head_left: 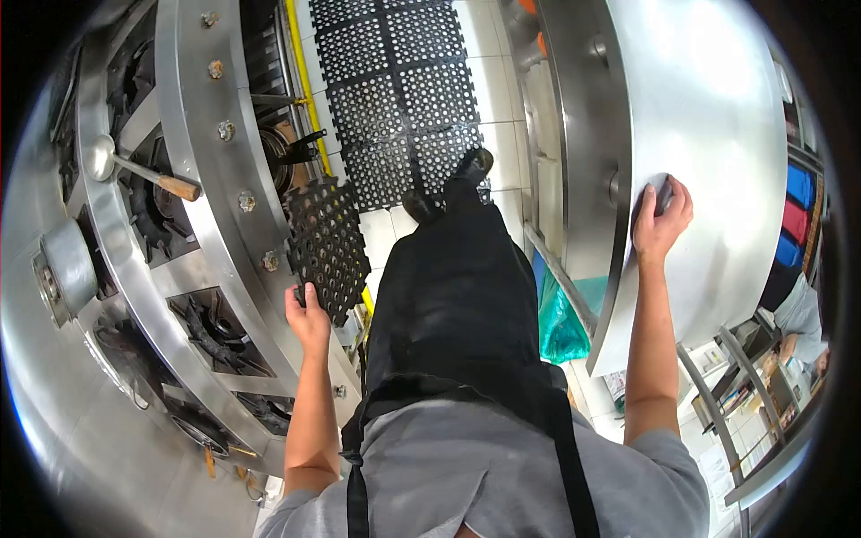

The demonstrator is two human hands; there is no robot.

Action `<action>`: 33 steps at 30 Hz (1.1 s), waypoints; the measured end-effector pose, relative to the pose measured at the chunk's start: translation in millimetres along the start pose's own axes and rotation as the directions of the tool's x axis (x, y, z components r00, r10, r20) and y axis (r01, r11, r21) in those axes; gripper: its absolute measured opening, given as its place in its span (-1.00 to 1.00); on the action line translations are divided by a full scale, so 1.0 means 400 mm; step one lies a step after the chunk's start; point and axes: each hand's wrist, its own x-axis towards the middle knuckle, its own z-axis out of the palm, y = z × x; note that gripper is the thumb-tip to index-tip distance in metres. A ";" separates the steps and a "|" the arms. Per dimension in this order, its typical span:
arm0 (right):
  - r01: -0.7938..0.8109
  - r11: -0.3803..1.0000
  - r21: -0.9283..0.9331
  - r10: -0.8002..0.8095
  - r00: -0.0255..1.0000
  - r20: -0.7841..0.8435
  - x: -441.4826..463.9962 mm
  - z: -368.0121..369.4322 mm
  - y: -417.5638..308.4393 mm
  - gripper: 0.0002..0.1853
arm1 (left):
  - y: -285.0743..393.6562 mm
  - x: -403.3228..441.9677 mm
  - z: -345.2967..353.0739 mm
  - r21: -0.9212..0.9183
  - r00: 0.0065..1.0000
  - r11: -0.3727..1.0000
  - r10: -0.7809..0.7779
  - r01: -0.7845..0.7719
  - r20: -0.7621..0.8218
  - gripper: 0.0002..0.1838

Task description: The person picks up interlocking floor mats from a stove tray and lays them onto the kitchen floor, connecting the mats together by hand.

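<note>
Currently, left of centre, the left hand pinches a perforated mat; swinging it might catch the stove knobs. Right of centre, the right hand curls around a dark object.

black apron; left of it, black mat piece, round-hole pattern; right of it, teal-green bag, silver-grey bench

The stove stands left, the counter right, and between them the held mat, floor mats lying beyond it
</note>
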 end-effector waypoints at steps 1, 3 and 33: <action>-0.001 1.000 -0.009 0.001 1.000 0.001 -0.001 -0.003 -0.003 -0.53 | -0.011 0.005 -0.009 0.031 1.000 0.999 -0.007 0.007 -0.010 -0.85; 0.000 0.999 -0.037 0.000 1.000 0.003 0.003 -0.007 -0.005 -0.54 | -0.015 0.016 -0.008 -0.003 1.000 1.000 0.028 -0.028 -0.001 -0.85; 0.015 1.000 -0.003 -0.015 0.999 0.042 0.018 0.004 0.008 -0.52 | 0.091 0.071 0.191 0.046 0.993 0.992 -0.117 0.119 -0.031 -0.84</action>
